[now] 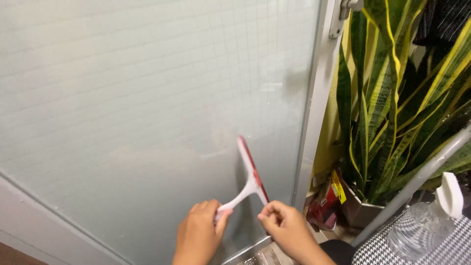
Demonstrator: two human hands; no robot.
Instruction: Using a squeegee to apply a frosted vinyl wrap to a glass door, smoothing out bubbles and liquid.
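Observation:
My left hand (200,230) grips the white handle of a small squeegee (250,172) with a red rubber blade. The blade stands nearly upright against the frosted wire-grid glass door (147,98), close to the door's right edge. My right hand (284,225) pinches the lower tip of the blade with thumb and fingers. Both hands are low on the door, just above its bottom metal rail (248,251).
A grey metal door frame (314,113) runs down right of the glass. Beyond it stands a tall striped-leaf plant (392,98) in a pot, with red packets (326,203) at its base. A clear spray bottle (422,223) rests on houndstooth fabric, beside a slanted metal bar (417,181).

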